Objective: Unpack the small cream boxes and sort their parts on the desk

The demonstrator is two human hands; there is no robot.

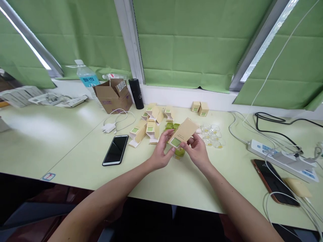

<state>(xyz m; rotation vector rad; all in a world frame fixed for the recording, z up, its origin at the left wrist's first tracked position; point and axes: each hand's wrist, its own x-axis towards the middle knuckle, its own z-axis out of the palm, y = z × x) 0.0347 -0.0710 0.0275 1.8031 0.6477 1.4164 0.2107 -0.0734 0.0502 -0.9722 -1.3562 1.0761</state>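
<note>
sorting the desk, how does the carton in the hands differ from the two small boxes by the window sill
The carton is held above the desk by the left hand and right hand; the two small boxes stand on the desk. The carton is long and tilted; the two small boxes are squat and upright. The carton sits over a green jar; the two small boxes have nothing beneath them but the desk. Both are tan with a green square label.

Two hands: left hand point(161, 153) and right hand point(198, 151), sharing one tan carton point(183, 132). Beneath it, one green jar point(179, 153). Roughly seven more open cartons in a heap point(148, 126), exact count unclear. Two small closed boxes point(200, 108) by the sill. Two phones: black phone point(116, 150), brown-cased phone point(275, 181). One brown shipping box point(112, 95), one black flask point(136, 93), one water bottle point(87, 77), one white charger point(109, 127), one power strip point(282, 159). Several clear lids point(213, 136), too blurred for counting.
</note>
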